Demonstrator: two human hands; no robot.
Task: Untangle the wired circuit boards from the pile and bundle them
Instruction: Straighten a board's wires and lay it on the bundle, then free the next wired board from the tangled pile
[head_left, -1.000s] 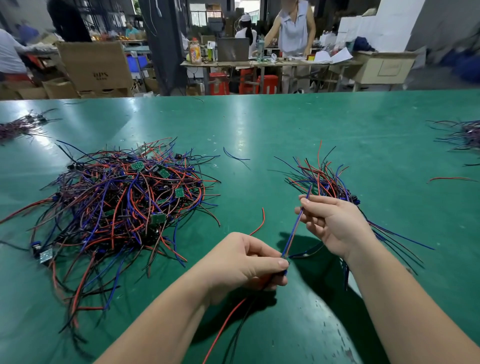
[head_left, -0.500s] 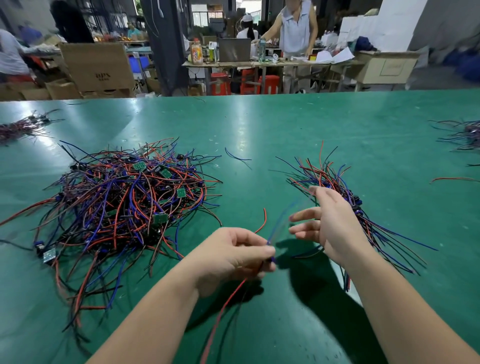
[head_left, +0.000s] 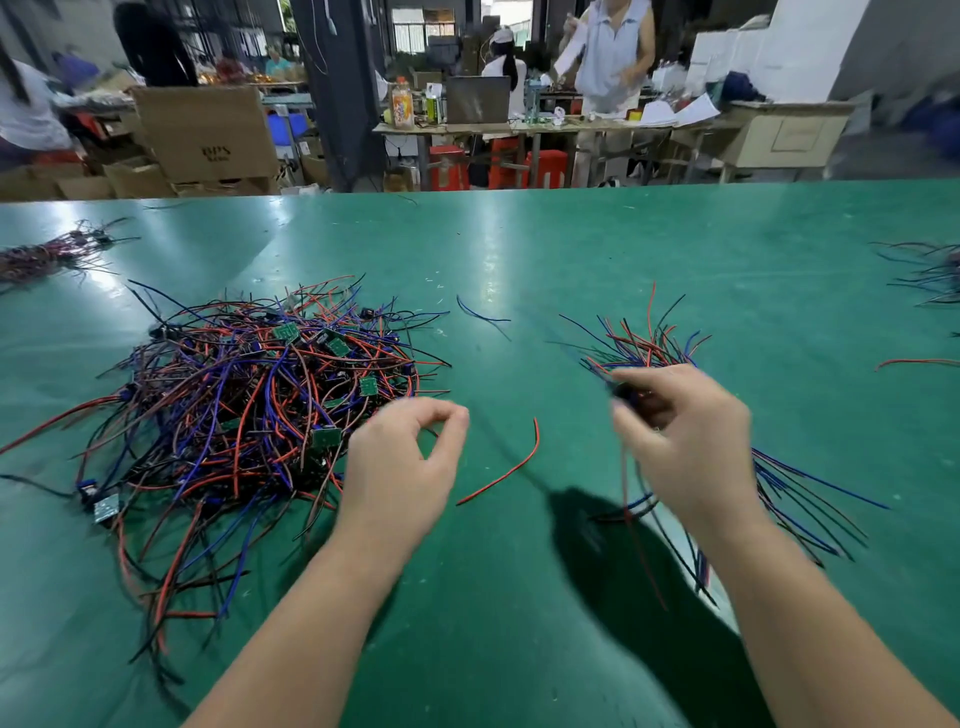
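Note:
A big tangled pile (head_left: 249, 405) of red, blue and black wires with small green circuit boards lies left of centre on the green table (head_left: 571, 249). My left hand (head_left: 405, 457) hovers at the pile's right edge, its thumb and forefinger tips meeting in a ring with nothing visible between them. My right hand (head_left: 680, 431) grips one wired circuit board (head_left: 629, 512), blurred by motion, and its wires hang down below the fingers. Just behind and under that hand lies the sorted bundle (head_left: 644, 348), wire ends fanned out.
A loose red wire (head_left: 504, 478) lies between my hands and a loose blue wire (head_left: 478, 314) further back. Smaller wire heaps sit at the far left (head_left: 47, 254) and far right (head_left: 930, 275). Beyond the table edge are cartons, benches and people.
My left hand has let go of the wired board and moved left toward the pile. My right hand has taken hold of the board and lifted it over the sorted bundle.

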